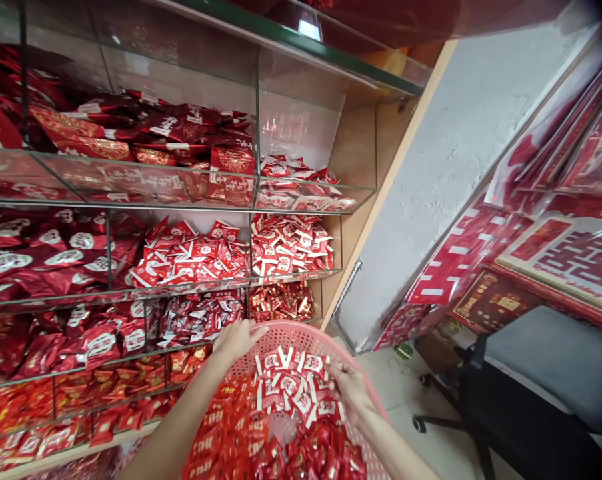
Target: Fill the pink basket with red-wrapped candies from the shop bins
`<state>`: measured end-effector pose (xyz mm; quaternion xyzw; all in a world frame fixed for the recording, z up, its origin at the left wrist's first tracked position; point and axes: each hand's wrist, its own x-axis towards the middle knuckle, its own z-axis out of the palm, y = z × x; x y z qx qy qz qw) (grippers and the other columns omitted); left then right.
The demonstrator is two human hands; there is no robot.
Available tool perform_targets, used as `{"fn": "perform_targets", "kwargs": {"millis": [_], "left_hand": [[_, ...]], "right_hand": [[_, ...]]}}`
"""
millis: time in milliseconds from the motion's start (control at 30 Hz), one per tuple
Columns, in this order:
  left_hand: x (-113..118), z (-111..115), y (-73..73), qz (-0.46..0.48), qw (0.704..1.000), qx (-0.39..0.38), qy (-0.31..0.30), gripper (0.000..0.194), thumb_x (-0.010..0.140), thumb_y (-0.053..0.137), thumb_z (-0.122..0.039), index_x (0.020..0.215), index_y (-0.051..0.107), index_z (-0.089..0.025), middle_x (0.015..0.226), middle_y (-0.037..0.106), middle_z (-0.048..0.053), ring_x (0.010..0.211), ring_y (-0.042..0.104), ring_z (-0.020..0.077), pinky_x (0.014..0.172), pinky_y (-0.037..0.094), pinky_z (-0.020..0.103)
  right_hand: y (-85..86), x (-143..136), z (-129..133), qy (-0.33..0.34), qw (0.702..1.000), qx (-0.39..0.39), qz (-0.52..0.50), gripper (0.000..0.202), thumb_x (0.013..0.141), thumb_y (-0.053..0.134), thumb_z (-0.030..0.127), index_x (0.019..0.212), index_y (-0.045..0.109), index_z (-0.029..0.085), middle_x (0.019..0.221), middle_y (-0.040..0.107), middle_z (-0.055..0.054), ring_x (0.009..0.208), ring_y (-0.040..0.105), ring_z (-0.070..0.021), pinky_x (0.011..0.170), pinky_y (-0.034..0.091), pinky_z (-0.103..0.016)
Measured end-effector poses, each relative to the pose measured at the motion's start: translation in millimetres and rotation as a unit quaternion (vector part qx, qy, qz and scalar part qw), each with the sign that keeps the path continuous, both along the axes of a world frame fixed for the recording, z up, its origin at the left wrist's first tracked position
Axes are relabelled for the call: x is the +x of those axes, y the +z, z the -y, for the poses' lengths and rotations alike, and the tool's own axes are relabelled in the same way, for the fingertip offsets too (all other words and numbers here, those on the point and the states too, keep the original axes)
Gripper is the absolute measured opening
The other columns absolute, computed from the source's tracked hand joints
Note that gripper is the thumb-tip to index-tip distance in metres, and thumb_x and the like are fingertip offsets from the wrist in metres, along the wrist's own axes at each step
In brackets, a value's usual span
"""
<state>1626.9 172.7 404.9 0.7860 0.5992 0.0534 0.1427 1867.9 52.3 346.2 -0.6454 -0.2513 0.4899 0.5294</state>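
Head view: pink basket [295, 337] at bottom centre, in front of the glass-fronted shelving [353, 143]; near side cut off by the frame. Hands apart. Left hand [237, 340] clamped on the basket's far-left rim, thumb over the edge, other fingers mostly hidden. Right hand [349, 387] inside the basket, fingertips at the white-edged packets [291, 385]; can't tell if it's pinching one. Both forearms run out of frame. Orange-red packets [225, 427] and shiny dark-red packets [315, 453] in there too, bottoms cropped.

Lower left shelves cropped, upper ones obscured by glass glare. Office chair [541, 367] at right, partly out of frame; top right corner dark.

Writing: large 囍 on the framed pack [578, 257] at right. White ovals on the maroon bags [13, 229] carry characters, too small to read. Basket packets also printed, illegible. No brand I can make out.
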Motion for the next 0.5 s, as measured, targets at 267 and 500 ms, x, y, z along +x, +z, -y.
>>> {"fn": "perform_targets", "kwargs": {"millis": [267, 500], "left_hand": [[-0.2, -0.7, -1.4, -0.010, 1.000, 0.009, -0.012, 0.067, 0.078, 0.020, -0.070, 0.093, 0.064, -0.022, 0.091, 0.070, 0.012, 0.087, 0.064, 0.0273, 0.071, 0.046, 0.035], [1.0, 0.2, 1.4, -0.012, 1.000, 0.002, -0.005, 0.063, 0.079, 0.024, -0.067, 0.095, 0.065, -0.021, 0.092, 0.070, 0.012, 0.087, 0.064, 0.0264, 0.072, 0.046, 0.033]], "right_hand": [[-10.7, -0.3, 4.4, -0.028, 0.998, 0.003, -0.052, 0.033, 0.054, 0.069, 0.044, 0.064, 0.049, 0.019, 0.047, 0.059, 0.002, 0.035, 0.048, -0.0099, 0.039, 0.036, -0.022], [-7.2, -7.2, 6.3, -0.116, 0.985, -0.007, -0.131, 0.026, 0.051, 0.074, 0.028, 0.064, 0.053, 0.017, 0.050, 0.061, 0.002, 0.044, 0.056, -0.0105, 0.040, 0.041, -0.019]]}}
